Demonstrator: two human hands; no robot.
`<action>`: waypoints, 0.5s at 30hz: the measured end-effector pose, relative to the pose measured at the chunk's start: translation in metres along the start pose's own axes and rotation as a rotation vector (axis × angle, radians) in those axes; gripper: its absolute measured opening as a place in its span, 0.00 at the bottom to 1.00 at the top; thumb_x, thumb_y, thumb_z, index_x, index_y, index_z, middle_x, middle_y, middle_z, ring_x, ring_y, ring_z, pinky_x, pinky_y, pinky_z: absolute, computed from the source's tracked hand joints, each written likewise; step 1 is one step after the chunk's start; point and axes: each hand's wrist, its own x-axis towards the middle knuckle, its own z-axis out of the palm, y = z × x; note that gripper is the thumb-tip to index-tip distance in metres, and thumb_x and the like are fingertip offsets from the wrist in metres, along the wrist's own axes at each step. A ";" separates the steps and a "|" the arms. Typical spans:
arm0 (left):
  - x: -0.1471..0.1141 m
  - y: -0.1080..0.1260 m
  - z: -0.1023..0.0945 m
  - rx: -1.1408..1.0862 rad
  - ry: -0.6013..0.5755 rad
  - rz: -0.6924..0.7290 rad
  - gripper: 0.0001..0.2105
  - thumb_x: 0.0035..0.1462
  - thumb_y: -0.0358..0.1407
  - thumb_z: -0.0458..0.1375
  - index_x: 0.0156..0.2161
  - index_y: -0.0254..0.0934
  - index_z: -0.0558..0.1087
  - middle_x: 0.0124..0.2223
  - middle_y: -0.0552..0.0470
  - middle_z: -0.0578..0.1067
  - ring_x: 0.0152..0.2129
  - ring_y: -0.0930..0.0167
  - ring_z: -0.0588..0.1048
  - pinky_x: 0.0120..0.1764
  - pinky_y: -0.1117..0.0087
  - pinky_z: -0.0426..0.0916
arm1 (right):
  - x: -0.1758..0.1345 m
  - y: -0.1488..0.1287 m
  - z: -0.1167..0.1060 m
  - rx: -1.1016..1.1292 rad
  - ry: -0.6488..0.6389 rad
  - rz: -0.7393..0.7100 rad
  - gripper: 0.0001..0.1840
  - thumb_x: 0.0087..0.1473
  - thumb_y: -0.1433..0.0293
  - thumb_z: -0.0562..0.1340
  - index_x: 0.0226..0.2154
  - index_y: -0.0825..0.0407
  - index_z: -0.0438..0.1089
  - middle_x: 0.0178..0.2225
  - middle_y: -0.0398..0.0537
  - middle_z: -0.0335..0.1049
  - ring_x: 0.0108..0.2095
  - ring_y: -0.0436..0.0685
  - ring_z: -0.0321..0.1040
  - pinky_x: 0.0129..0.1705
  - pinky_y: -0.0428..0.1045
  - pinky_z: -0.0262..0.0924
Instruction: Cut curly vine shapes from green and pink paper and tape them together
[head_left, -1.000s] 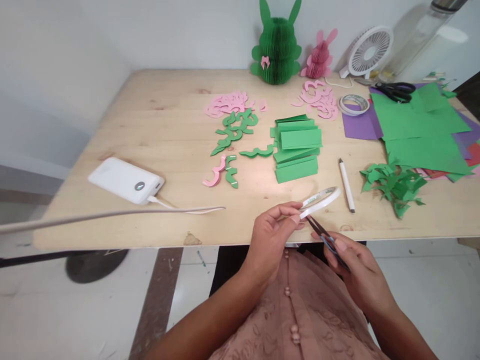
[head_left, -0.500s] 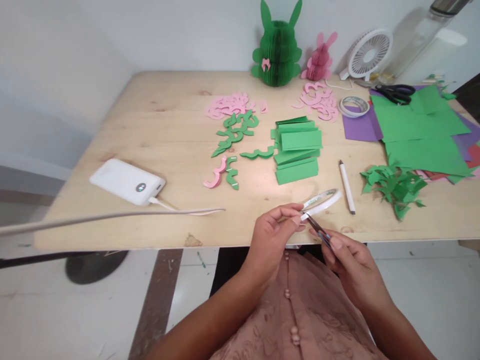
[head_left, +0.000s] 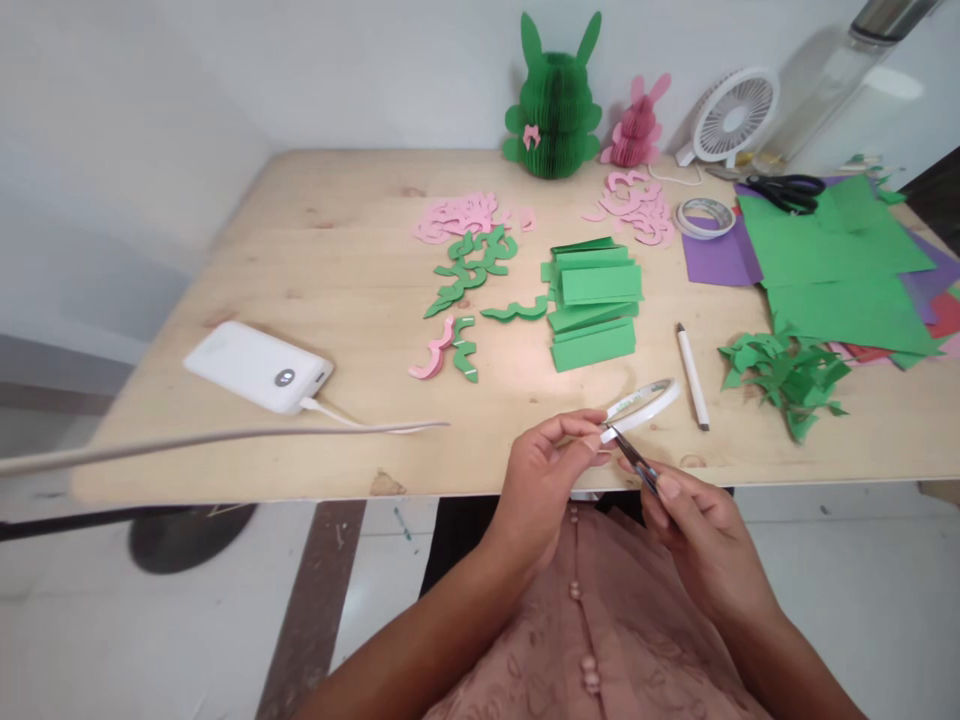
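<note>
My left hand [head_left: 551,465] pinches a thin roll of white double-sided tape [head_left: 663,401] near its loose end, just above the table's front edge. The ring stands tilted, reaching away to the right of my fingers. My right hand [head_left: 697,515] is closed round slim, dark-bladed scissors [head_left: 637,463]; their handles are hidden in my palm. Their tips meet the strip of tape beside my left thumb. Beyond the hands lie folded green paper strips [head_left: 600,287], a wavy pink cutout [head_left: 433,358] and a wavy green cutout [head_left: 466,352] with white tape pieces on it.
A white marker [head_left: 693,378] and green paper scraps [head_left: 795,380] lie to the right. A power bank [head_left: 259,365] with a cable is at left. Behind stand a green paper rabbit [head_left: 555,115], a pink one [head_left: 637,128] and a fan [head_left: 735,115]. Black scissors [head_left: 787,192] rest on green sheets.
The view has tipped up slightly. Both hands keep almost the same pose, with the scissor tips still at the tape.
</note>
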 end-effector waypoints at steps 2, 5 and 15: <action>0.001 -0.001 0.000 -0.002 -0.004 0.002 0.06 0.49 0.34 0.64 0.26 0.33 0.74 0.44 0.47 0.75 0.36 0.71 0.75 0.43 0.70 0.70 | 0.000 0.000 0.000 0.002 0.002 -0.004 0.18 0.58 0.56 0.59 0.39 0.53 0.75 0.20 0.38 0.47 0.22 0.47 0.42 0.23 0.47 0.37; 0.000 -0.001 0.000 0.003 -0.003 0.004 0.06 0.49 0.34 0.64 0.26 0.33 0.74 0.44 0.47 0.75 0.36 0.71 0.75 0.42 0.70 0.70 | -0.001 0.000 0.001 0.003 0.008 -0.005 0.18 0.58 0.56 0.59 0.39 0.53 0.75 0.20 0.37 0.47 0.22 0.47 0.41 0.23 0.47 0.37; -0.001 -0.001 0.000 -0.028 -0.007 0.014 0.06 0.48 0.34 0.64 0.26 0.33 0.75 0.44 0.47 0.76 0.34 0.72 0.76 0.42 0.71 0.71 | -0.001 0.002 0.001 -0.046 0.026 -0.019 0.17 0.59 0.57 0.58 0.39 0.53 0.74 0.20 0.38 0.47 0.22 0.48 0.42 0.23 0.47 0.38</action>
